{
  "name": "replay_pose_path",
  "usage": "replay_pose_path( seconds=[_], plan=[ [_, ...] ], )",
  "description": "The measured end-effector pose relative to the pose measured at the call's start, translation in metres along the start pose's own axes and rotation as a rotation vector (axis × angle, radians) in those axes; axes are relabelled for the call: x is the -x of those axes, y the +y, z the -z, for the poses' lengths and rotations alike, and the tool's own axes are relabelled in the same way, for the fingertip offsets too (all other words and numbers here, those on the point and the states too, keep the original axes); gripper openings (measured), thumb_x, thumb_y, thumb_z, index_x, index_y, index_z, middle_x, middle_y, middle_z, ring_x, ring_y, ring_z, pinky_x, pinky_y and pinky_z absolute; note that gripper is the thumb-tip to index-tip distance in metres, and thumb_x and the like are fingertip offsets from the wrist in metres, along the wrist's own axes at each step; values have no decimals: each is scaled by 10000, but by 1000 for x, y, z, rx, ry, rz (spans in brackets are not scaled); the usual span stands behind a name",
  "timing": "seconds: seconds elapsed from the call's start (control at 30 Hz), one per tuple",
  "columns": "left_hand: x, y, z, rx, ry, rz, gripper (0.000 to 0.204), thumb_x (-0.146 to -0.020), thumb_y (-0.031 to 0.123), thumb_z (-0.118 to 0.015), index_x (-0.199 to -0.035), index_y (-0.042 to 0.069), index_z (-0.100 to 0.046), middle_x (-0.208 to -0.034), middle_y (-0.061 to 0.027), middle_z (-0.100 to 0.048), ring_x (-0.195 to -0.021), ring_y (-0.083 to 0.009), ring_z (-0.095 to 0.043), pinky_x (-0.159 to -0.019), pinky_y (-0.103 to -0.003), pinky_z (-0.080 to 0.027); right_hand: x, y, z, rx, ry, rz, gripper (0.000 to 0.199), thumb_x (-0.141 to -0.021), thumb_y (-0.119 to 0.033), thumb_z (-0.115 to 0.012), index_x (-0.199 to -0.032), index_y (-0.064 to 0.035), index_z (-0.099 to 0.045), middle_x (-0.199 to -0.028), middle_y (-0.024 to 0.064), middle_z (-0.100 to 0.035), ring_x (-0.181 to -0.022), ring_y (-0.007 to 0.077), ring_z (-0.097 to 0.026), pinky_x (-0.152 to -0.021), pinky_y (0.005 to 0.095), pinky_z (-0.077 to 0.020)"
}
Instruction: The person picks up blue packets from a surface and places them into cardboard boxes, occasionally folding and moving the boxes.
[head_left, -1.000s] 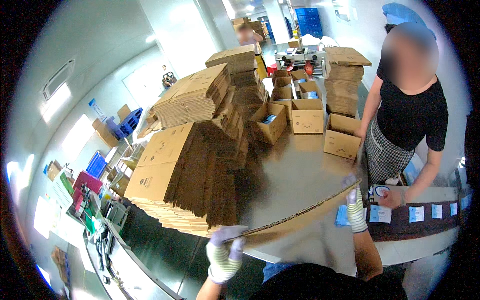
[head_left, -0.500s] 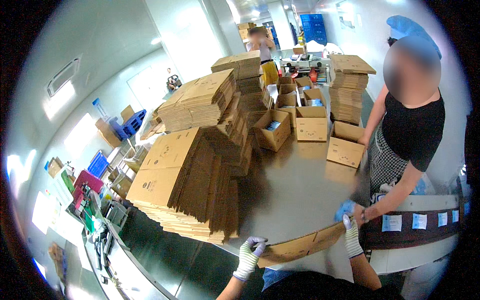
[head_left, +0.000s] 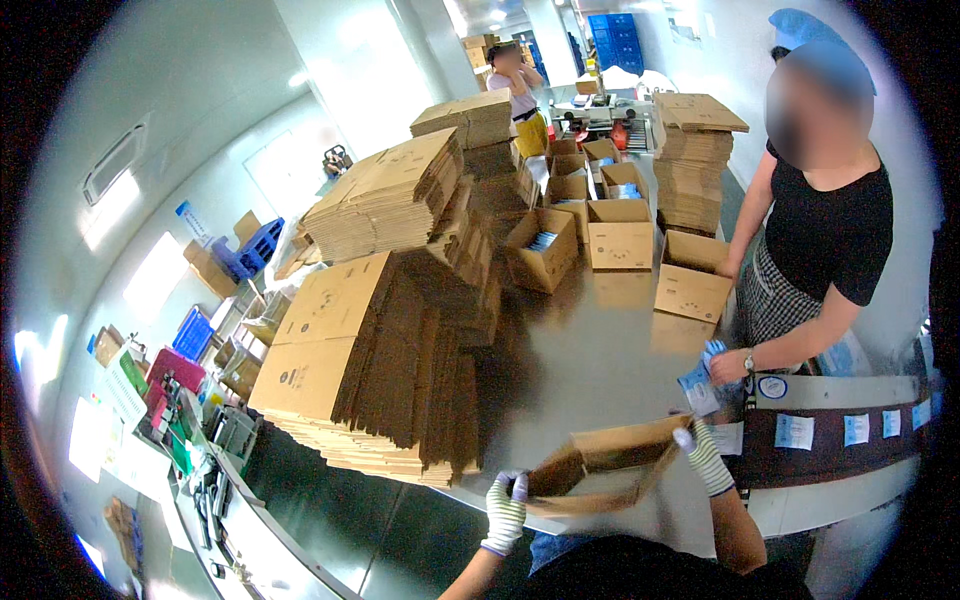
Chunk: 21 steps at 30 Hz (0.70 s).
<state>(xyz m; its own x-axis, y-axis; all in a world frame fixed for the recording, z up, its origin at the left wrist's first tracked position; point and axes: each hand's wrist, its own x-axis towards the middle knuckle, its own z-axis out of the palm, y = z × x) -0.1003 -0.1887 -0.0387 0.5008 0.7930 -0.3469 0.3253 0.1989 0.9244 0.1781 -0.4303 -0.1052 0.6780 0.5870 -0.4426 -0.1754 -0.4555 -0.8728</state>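
Cardboard carton (head_left: 628, 447), spread into a four-sided frame, sits at the near edge of the steel table (head_left: 590, 360), just in front of the person's body. The person's left hand (head_left: 506, 507), in a striped glove with pale purple fingertips, pinches the carton's left corner between thumb and fingers; the right hand (head_left: 708, 462), gloved alike, grips its right end. Just beyond the right hand, a co-worker's hand (head_left: 728, 366) holds blue-and-white packets (head_left: 699, 392) above the table, while that co-worker's other hand rests at an open brown carton (head_left: 693, 278). Right of the person's right hand runs a dark conveyor belt (head_left: 820, 457) carrying a row of pale blue sachets (head_left: 795, 432). To the left rises a tall stack of flattened cartons (head_left: 335, 340), with more piles behind it. Farther along the table stand open cartons, one (head_left: 535, 262) showing blue packets inside. Well behind, another person (head_left: 516, 92) stands near blue crates (head_left: 614, 45).
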Motion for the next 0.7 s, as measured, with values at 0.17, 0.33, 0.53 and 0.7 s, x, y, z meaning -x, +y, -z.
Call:
replay_pose_path(
  seconds=[0.17,0.33,0.53,0.7],
  plan=[
    [5,15,-16,-342,-47,-233,210,-824,24,-518,-1033,30,-539,-918,-186,-585,-833,-293,-586,-772,-361,-464,19,-31,-39,117,-18,95,534,-791,-205,-675,-1224,-19,-423,-1130,114,-520,-996,203,-519,-853,364,-465],
    [21,37,-24,-849,-466,-383,378,-885,297,-471,-1151,30,-493,-983,-208,-578,-860,-364,-573,-758,-459,-458,7,-14,-60,-715,106,-316,763,-711,-225,-737,-1308,-61,-289,-1113,121,-506,-966,221,-521,-867,369,-469],
    [3,26,-51,-1067,-848,-478,391,-928,387,-350,-1038,91,-582,-1020,-164,-586,-925,-338,-575,-806,-455,-459,9,34,-58,-164,22,-98,554,-737,-250,-728,-1148,-15,-442,-1043,137,-552,-949,242,-530,-821,358,-474],
    [-22,3,-79,-1154,-582,-552,275,-860,323,-476,-977,100,-585,-987,-135,-576,-967,-291,-545,-841,-436,-423,22,-15,-46,361,-44,2,501,-733,-262,-744,-1062,38,-515,-956,144,-602,-925,238,-548,-796,357,-464]
  ],
)
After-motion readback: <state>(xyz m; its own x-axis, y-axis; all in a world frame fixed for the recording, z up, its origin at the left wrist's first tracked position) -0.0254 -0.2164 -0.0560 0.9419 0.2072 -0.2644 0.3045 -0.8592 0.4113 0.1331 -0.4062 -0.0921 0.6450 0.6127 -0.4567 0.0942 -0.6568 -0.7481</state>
